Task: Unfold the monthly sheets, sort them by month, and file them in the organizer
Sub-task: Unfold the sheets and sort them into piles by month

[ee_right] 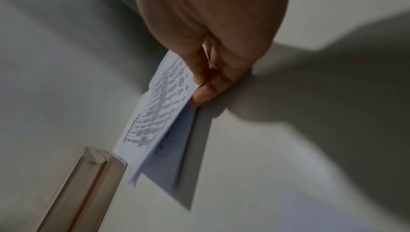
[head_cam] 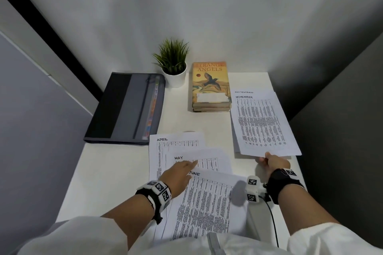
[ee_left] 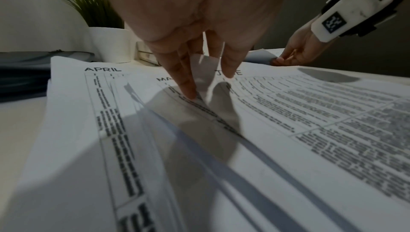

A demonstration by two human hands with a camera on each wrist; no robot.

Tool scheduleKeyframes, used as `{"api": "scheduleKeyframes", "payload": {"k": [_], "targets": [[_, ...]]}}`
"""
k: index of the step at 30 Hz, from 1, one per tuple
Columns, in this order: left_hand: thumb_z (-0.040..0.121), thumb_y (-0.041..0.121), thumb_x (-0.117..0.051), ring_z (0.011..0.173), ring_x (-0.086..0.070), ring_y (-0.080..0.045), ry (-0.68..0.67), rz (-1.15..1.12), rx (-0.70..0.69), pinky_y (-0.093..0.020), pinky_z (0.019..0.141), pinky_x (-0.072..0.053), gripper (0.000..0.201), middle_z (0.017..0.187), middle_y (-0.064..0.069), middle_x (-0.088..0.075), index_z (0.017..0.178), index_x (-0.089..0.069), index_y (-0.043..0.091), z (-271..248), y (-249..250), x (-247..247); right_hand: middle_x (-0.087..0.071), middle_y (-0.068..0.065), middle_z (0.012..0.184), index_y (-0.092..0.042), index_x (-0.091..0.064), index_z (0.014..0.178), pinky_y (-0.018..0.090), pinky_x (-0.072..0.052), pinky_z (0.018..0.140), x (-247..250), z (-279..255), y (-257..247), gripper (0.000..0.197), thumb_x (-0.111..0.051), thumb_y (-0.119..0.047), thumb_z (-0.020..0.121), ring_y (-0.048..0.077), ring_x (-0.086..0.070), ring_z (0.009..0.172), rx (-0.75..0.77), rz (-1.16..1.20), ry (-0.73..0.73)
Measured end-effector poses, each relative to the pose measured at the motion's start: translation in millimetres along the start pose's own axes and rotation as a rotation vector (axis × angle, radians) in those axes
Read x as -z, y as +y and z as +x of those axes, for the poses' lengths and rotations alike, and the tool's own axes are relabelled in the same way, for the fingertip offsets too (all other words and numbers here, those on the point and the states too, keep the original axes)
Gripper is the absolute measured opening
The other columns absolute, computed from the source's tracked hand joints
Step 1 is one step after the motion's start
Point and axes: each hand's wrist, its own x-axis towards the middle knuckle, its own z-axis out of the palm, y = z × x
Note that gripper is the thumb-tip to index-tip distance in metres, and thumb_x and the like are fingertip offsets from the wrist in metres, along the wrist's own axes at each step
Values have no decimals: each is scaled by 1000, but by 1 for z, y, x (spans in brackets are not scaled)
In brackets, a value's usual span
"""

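Sheets lie in two groups on the white desk (head_cam: 116, 172). Near centre, the April sheet (head_cam: 165, 143), May sheet (head_cam: 207, 157) and June sheet (head_cam: 209, 203) fan out overlapped, and the left hand (head_cam: 179, 174) rests on them with straight fingers. At the right, the right hand (head_cam: 274, 164) pinches the near edge of the November sheet (head_cam: 263, 124), lifted over December. The organizer (head_cam: 126, 107) lies closed at far left, long axis running near to far, so the left hand is likely nearer it.
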Motion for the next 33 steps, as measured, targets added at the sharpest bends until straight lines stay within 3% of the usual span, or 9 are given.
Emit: {"api": "scheduleKeyframes", "payload": {"k": [5,10,12,14,17,22,26,29,33], "targets": [[104,24,-36,142,-29,-13,47,-77,-13,-30,115,-28,42,154,3,-35,145,-41,28,-7,3,3,-64,15,62,-1,-59,88,34,-56,63,1,-6,-4,7,-54,1,83,25,-60,48,0,-121,-8],[100,25,-47,112,-58,-16,162,-230,34,-29,98,-45,25,124,3,-63,119,-63,24,-12,2,8,-67,17,80,0,-63,87,38,-52,76,8,-17,-17,24,-52,-20,84,31,-63,74,76,-621,-1],[97,27,-51,97,-61,-18,166,-254,64,-36,87,-51,15,107,3,-66,102,-64,24,-13,2,10,-67,17,84,4,-63,99,34,-47,72,3,-31,-15,32,-52,-24,89,30,-61,75,195,-798,2],[93,26,-57,103,-61,-20,151,-308,108,-36,90,-51,9,112,1,-66,92,-65,23,-12,1,10,-64,19,103,2,-57,110,34,-45,78,-10,-54,-7,31,-53,-22,91,32,-60,92,427,-907,-38],[86,22,-62,118,-56,-18,127,-399,154,-30,95,-44,7,130,-1,-60,82,-68,22,-11,-1,8,-64,1,93,-13,-61,96,30,-49,80,-28,-100,23,14,-53,-24,95,16,-60,85,764,-1018,-433],[94,38,-55,123,-51,-16,117,-531,208,-30,106,-36,29,133,3,-58,103,-72,15,-15,1,10,-65,-6,96,-19,-69,103,26,-50,75,-36,-150,70,23,-63,-33,86,9,-60,85,910,-1344,-877],[96,33,-53,82,-61,-10,184,-706,260,-31,86,-47,32,94,7,-69,80,-74,15,-19,7,14,-62,2,86,-15,-62,81,29,-42,67,-28,-151,80,3,-63,-17,83,19,-54,79,1094,-1586,-896],[88,20,-64,91,-60,-9,208,-666,218,-27,85,-47,9,99,7,-67,90,-73,17,-22,7,15,-61,4,84,-13,-54,73,28,-37,63,-18,-144,80,11,-59,-4,77,21,-52,78,1103,-1567,-868],[83,2,-66,66,-47,-13,277,-662,198,-21,68,-44,19,74,3,-50,95,-64,17,-25,8,16,-57,4,85,-12,-59,79,28,-29,60,-15,-132,70,18,-54,4,75,24,-52,79,1213,-1599,-821]]}}
